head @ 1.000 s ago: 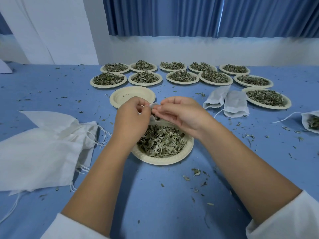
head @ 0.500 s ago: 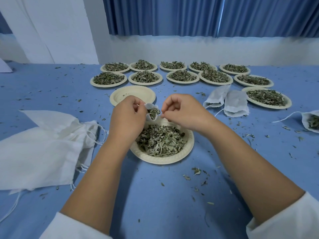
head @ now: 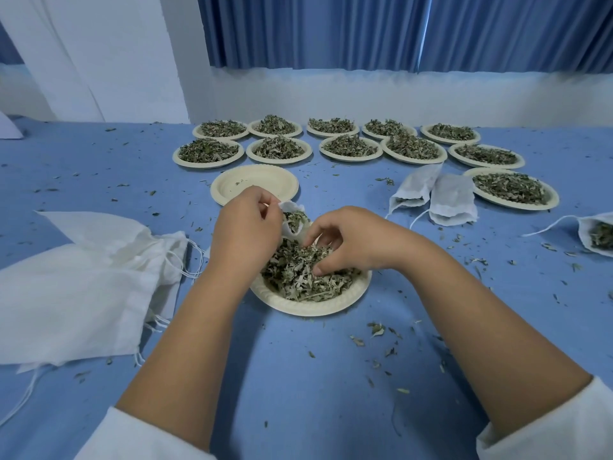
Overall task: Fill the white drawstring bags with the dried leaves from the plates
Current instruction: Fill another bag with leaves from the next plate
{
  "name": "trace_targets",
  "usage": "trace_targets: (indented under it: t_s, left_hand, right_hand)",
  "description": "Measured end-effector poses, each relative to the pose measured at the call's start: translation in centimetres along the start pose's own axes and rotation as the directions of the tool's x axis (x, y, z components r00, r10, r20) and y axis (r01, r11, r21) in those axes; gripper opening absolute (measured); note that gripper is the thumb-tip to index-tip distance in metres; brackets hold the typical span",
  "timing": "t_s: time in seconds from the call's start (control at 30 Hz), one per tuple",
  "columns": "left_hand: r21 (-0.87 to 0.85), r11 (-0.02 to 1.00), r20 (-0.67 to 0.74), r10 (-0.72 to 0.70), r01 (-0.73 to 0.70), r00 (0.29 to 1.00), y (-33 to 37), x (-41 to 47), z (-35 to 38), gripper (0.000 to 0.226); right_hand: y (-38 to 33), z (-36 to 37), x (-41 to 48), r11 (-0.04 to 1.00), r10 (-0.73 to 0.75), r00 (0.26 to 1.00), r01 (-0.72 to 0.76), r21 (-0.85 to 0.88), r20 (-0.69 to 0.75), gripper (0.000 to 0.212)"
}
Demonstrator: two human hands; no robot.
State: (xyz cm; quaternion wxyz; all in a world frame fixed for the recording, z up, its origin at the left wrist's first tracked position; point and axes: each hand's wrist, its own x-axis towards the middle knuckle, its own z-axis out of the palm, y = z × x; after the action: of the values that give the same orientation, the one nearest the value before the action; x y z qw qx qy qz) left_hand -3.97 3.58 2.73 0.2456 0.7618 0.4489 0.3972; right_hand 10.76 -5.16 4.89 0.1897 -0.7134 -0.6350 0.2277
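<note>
Your small white drawstring bag point(head: 292, 216) sits open-mouthed, partly filled, above the near plate point(head: 311, 302) heaped with dried leaves point(head: 298, 277). Two more bags point(head: 434, 197) lie right of it.

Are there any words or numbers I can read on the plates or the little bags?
None. The plates, the small bags, the big white cloth bags and the blue table are all plain, with no print, label or number on them.
</note>
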Motion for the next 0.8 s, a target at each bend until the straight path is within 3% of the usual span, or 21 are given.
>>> trace_targets:
  t_s: [0.23, 0.37, 0.63, 0.8]
  left_hand:
    - [0.036, 0.999, 0.095, -0.026, 0.022, 0.995, 0.0, 0.1, -0.4, 0.005]
    - [0.049, 0.999, 0.181, -0.023, 0.015, 0.983, 0.1, -0.1, -0.4, 0.005]
    - [0.012, 0.999, 0.067, -0.047, 0.046, 0.997, 0.0, 0.0, -0.6, 0.014]
    - [-0.028, 0.998, 0.076, -0.062, 0.065, 0.995, 0.1, 0.1, -0.6, 0.014]
  right_hand:
    - [0.3, -0.5, 0.0, 0.995, 0.001, 0.996, 0.009, 0.101, -0.093, 0.053]
    - [0.6, -0.7, 0.1, 0.988, -0.010, 0.988, 0.034, 0.151, -0.157, 0.047]
    - [0.2, -1.0, -0.1, 0.961, -0.028, 0.970, 0.093, 0.261, -0.243, 0.028]
    - [0.1, -1.6, -0.2, 0.908, -0.001, 0.942, 0.142, 0.395, -0.337, 0.025]
